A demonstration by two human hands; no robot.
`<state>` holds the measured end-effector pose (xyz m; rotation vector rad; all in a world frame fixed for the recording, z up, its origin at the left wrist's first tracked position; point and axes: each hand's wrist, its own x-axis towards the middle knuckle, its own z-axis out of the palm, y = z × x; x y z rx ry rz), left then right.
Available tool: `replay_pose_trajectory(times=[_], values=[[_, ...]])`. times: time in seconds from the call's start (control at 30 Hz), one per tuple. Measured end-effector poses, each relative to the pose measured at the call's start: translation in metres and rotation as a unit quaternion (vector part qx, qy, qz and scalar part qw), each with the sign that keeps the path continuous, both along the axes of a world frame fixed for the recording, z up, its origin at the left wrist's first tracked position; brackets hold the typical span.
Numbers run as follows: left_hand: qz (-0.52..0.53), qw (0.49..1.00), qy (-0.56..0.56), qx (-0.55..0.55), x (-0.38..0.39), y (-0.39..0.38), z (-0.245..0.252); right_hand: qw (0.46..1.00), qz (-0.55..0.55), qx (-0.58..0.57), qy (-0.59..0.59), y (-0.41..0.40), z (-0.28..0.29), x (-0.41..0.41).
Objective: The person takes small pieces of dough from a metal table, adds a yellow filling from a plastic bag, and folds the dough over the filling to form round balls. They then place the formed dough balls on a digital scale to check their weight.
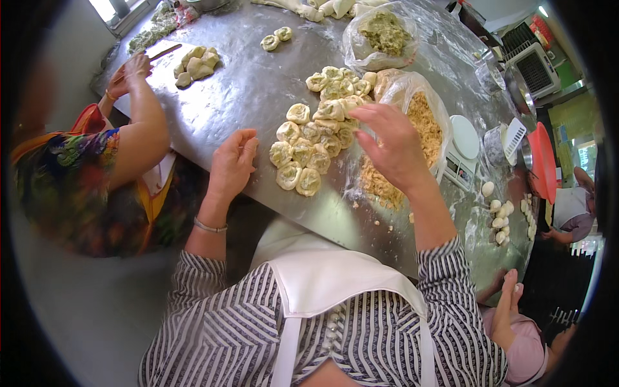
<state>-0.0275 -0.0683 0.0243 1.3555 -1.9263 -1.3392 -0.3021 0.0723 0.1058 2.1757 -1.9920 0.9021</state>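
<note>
My left hand (233, 167) hovers loosely curled by the table's near edge, left of the dough pieces, with nothing visible in it. My right hand (394, 147) is over the right side of the cluster, thumb and fingers apart and nothing seen between them; whether its fingertips touch dough I cannot tell. Beneath and left of it lie several rounds of pale dough (303, 151) with greenish filling showing on top, packed side by side. An open plastic bag of crumbly orange-brown filling (425, 123) stands partly behind my right hand, and more crumbs (379, 186) lie spread below it.
A bag of green filling (385, 33) stands farther back. Right of me are a white kitchen scale (462, 150), a red basin (542, 162) and small dough balls (500, 220). At left, a co-worker's hands (130, 75) hold a thin stick near a dough pile (196, 65). Another person's arms (508, 305) reach in at lower right.
</note>
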Motion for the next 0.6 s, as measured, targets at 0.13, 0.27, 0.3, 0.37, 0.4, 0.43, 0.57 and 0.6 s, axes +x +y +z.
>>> replay_pose_trajectory(times=[0.13, 0.27, 0.3, 0.37, 0.4, 0.43, 0.57, 0.6], values=[[-0.068, 0.997, 0.021, 0.010, -0.006, 0.004, 0.000, 0.990, -0.117, -0.028, -0.072, 0.072, -0.007, -0.006], [-0.111, 0.993, -0.050, 0.011, -0.023, 0.006, -0.003, 0.975, -0.188, -0.011, -0.118, 0.129, -0.019, 0.002], [-0.118, 0.992, -0.049, 0.007, -0.027, 0.011, -0.005, 0.972, -0.202, -0.004, -0.124, 0.145, -0.025, 0.002], [-0.100, 0.983, -0.095, -0.125, -0.030, 0.016, -0.004, 0.966, -0.222, -0.002, -0.130, 0.168, -0.038, 0.003], [-0.111, 0.981, -0.089, -0.128, -0.031, 0.019, -0.005, 0.962, -0.228, -0.012, -0.151, 0.180, -0.046, 0.004], [-0.093, 0.981, -0.071, -0.157, -0.027, 0.024, -0.007, 0.957, -0.234, -0.022, -0.170, 0.189, -0.051, 0.003], [0.010, 0.980, -0.006, -0.199, -0.026, 0.039, -0.005, 0.936, -0.280, -0.016, -0.214, 0.205, -0.057, 0.006], [0.004, 0.980, -0.007, -0.200, -0.021, 0.035, -0.005, 0.939, -0.275, -0.017, -0.206, 0.201, -0.058, 0.006]])
